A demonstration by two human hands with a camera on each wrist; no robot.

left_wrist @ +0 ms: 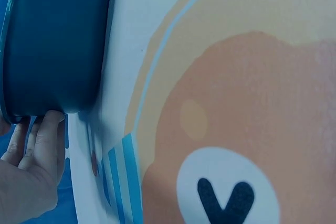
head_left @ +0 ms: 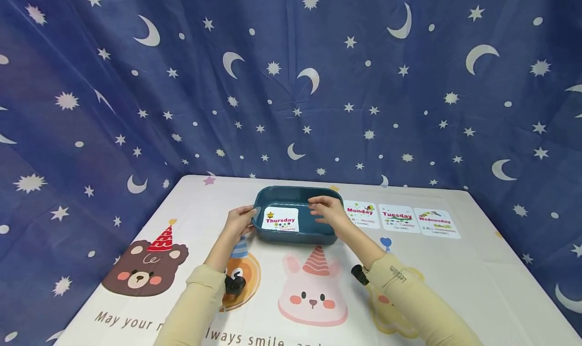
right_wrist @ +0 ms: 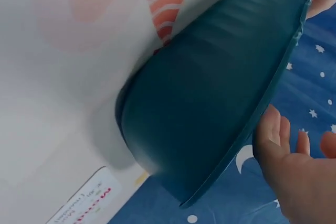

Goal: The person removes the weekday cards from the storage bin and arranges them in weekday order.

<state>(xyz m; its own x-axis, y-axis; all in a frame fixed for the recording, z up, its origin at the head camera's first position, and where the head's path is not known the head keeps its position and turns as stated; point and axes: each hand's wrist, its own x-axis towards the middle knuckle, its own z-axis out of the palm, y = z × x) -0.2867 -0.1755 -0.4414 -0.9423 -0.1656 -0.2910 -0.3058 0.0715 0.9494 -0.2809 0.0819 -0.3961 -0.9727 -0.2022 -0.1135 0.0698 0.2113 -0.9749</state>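
A dark teal plastic bin (head_left: 295, 239) with rounded corners sits toward the back of the table. In its left half lies a white card (head_left: 280, 219) printed "Thursday". My left hand (head_left: 239, 219) grips the bin's left end, thumb at the rim and fingers against the outer wall, as the left wrist view also shows. Over the bin's right half is my right hand (head_left: 328, 209), its fingers apart and slightly bent, holding nothing. Right of the bin, the Monday card (head_left: 361, 214), Tuesday card (head_left: 399, 218) and Wednesday card (head_left: 437, 223) lie in a row.
A pale tablecloth (head_left: 491, 285) with printed cartoon animals and lettering covers the table. Behind and to the left hangs a blue curtain (head_left: 273, 108) with moons and stars. A small black device (head_left: 235, 284) is on the left wrist, another (head_left: 359, 275) on the right.
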